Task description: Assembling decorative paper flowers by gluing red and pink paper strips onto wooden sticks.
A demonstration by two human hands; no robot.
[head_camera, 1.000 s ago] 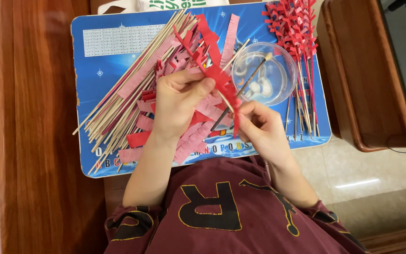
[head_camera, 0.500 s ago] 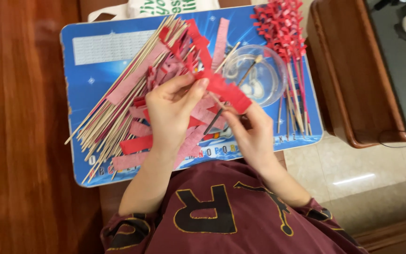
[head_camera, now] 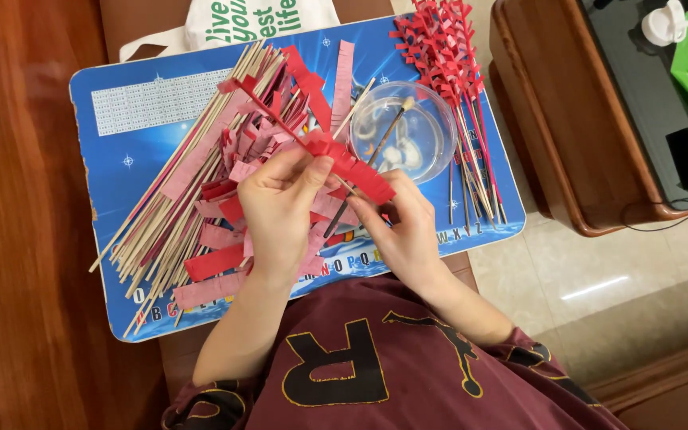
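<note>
Between both hands, over the blue board point(head_camera: 121, 159), a thin stick wrapped in fringed red paper point(head_camera: 336, 155) is held. It is pinched by the left hand point(head_camera: 280, 211) near mid-length; the right hand point(head_camera: 404, 227) is closed on its lower end. Beneath lie loose bamboo sticks point(head_camera: 177, 199) and red and pink paper strips point(head_camera: 216, 263). Just beside stands a clear bowl point(head_camera: 428, 119) with a brush point(head_camera: 376, 151) laid across it; finished red stems point(head_camera: 447, 56) lie beyond it. Both wrists are bent inward, palms down.
</note>
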